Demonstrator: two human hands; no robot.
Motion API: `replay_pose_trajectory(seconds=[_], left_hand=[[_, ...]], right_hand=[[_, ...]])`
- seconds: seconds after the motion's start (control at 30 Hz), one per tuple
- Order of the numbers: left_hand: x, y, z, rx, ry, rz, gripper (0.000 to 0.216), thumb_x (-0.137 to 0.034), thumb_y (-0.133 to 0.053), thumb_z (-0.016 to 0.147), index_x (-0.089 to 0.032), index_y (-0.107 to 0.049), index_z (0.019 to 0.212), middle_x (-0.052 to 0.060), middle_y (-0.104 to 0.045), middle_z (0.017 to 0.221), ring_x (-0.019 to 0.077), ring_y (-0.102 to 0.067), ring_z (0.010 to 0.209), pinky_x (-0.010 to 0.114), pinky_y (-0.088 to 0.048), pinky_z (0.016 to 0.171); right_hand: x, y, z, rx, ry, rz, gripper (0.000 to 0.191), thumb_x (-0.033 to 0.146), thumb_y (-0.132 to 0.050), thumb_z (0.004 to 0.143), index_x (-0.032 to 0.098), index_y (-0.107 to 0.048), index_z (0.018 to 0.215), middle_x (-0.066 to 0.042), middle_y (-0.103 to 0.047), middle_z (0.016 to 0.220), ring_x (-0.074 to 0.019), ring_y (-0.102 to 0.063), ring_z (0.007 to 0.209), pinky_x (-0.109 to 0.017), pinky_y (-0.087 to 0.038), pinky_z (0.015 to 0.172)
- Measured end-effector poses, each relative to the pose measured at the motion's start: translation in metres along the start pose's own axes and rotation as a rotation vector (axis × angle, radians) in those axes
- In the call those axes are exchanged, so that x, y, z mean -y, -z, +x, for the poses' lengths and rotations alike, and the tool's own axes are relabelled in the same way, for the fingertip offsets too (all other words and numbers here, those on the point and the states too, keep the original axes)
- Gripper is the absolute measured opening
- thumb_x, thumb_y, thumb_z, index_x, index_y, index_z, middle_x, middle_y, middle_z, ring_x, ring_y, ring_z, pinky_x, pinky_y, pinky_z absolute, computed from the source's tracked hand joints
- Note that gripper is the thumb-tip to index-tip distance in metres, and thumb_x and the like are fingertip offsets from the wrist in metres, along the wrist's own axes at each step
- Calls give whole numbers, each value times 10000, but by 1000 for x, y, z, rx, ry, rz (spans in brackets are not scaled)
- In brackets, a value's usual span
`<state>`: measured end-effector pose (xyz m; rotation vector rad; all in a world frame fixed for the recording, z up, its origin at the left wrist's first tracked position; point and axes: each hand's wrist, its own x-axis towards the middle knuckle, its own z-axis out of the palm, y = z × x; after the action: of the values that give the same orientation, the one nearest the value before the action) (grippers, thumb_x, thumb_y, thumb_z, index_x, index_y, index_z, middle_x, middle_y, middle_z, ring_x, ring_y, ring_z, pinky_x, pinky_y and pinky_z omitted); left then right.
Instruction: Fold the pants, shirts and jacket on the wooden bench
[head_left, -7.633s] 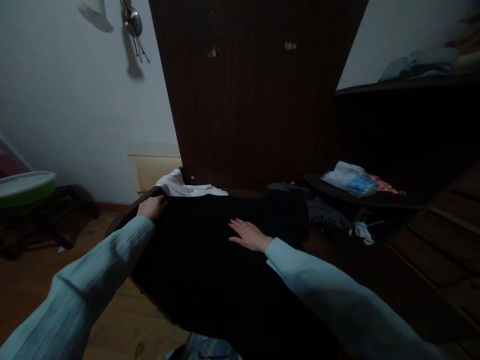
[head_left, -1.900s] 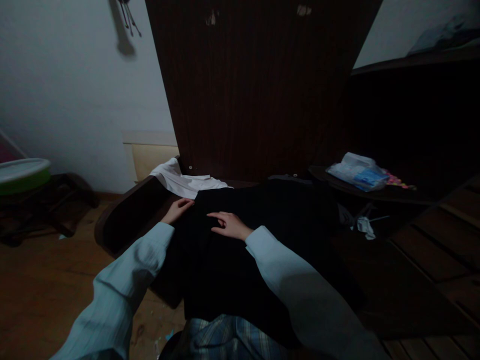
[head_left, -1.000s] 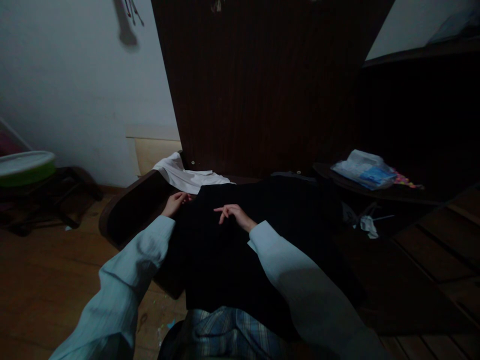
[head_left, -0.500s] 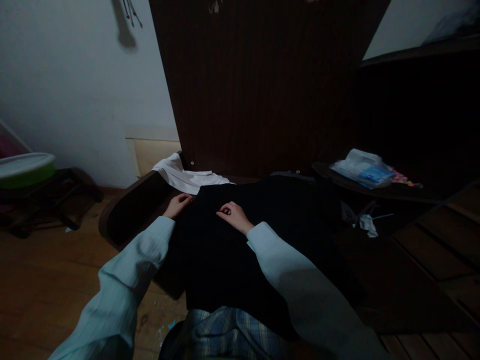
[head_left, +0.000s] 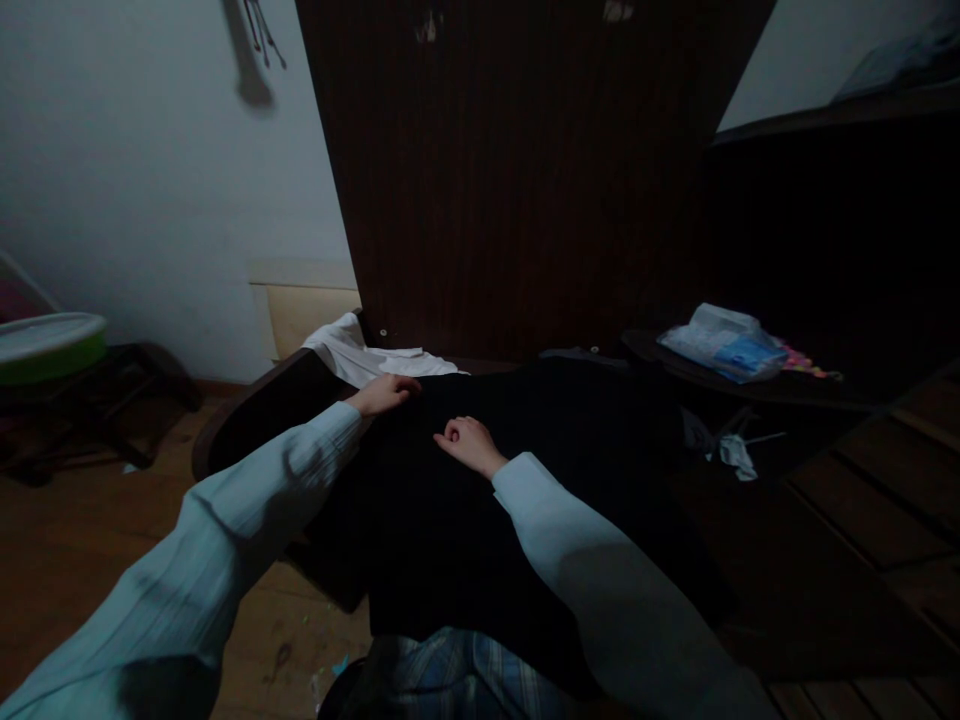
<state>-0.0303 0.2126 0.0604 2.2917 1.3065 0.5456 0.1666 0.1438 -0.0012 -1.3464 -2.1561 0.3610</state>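
A black garment [head_left: 540, 470] lies spread over a low dark table [head_left: 255, 420] in front of me. My left hand [head_left: 384, 394] rests at the garment's far left corner, fingers curled over its edge. My right hand [head_left: 465, 441] sits on the cloth a little to the right, closed in a loose fist that pinches the fabric. Both arms are in pale blue sleeves. A white cloth [head_left: 346, 352] lies just beyond my left hand, at the table's far left end.
A tall dark wooden panel [head_left: 525, 170] stands behind the table. A plastic packet [head_left: 720, 343] lies on a dark shelf at the right. A green and white basin [head_left: 46, 343] sits on a stand at the left. Plaid fabric [head_left: 450, 680] shows at the bottom edge.
My left hand has slid right and forward along the garment's top edge. My right hand has gone from spread fingers to a closed fist on the cloth and drawn back slightly.
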Motion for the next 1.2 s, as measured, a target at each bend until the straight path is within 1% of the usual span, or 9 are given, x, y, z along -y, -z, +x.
replay_pose_trajectory(seconds=[0.1,0.2,0.3,0.37,0.57,0.67,0.77,0.97,1.2], left_hand=[[-11,-11,17,133,3,42,249,-372,-527,630,-207,-674,744,19,-677,769,194,-590,740,250,-400,706],[-12,-23,27,137,21,141,330,-518,-548,609,-207,-654,588,31,-641,589,183,-565,591,252,-387,622],[-4,-29,32,122,-2,259,438,-590,-563,567,-207,-524,358,35,-529,400,186,-541,537,271,-377,649],[4,-28,33,112,-12,314,507,-605,-572,552,-209,-420,274,35,-460,337,202,-549,554,292,-369,701],[26,-9,33,0,131,384,509,-559,-555,634,-208,-371,315,86,-511,441,295,-579,760,339,-358,752],[29,3,33,-161,54,362,452,-507,-558,663,-193,-424,366,94,-538,516,305,-549,863,365,-304,853],[30,9,32,-246,-21,377,415,-486,-523,691,-182,-493,411,96,-558,573,296,-523,893,389,-247,917],[46,9,18,-158,-4,219,295,-466,-520,663,-202,-650,642,75,-606,885,249,-491,949,335,-292,917],[63,14,3,11,134,-155,120,-311,-623,511,-202,-633,559,33,-606,679,206,-552,715,281,-416,721]], right_hand=[[-1,-1,0,9,45,87,203,300,-580,726,178,-526,573,8,-506,604,-112,-454,623,-240,-339,605],[-2,-2,0,40,19,305,129,279,-603,700,176,-558,764,33,-512,615,-90,-461,574,-221,-359,573],[-3,-3,0,91,-63,564,451,278,-632,671,178,-464,1077,55,-520,639,-75,-467,536,-203,-372,537],[-3,-2,-1,142,-60,618,567,287,-660,641,184,-427,1148,61,-508,647,-68,-459,529,-193,-368,523],[-2,4,-2,224,115,481,411,252,-660,640,204,-573,1040,29,-568,743,-84,-489,613,-213,-386,600],[-3,5,-1,211,129,540,224,175,-593,685,202,-633,904,3,-621,870,-123,-552,784,-251,-404,735],[-5,3,1,165,62,590,163,117,-521,707,181,-651,781,-4,-639,848,-136,-571,844,-270,-393,810],[-8,-1,3,113,18,570,172,92,-495,688,178,-644,696,11,-637,767,-131,-577,795,-270,-393,809],[-6,2,2,124,27,554,165,94,-500,687,180,-640,704,12,-638,773,-130,-577,792,-265,-392,801]])
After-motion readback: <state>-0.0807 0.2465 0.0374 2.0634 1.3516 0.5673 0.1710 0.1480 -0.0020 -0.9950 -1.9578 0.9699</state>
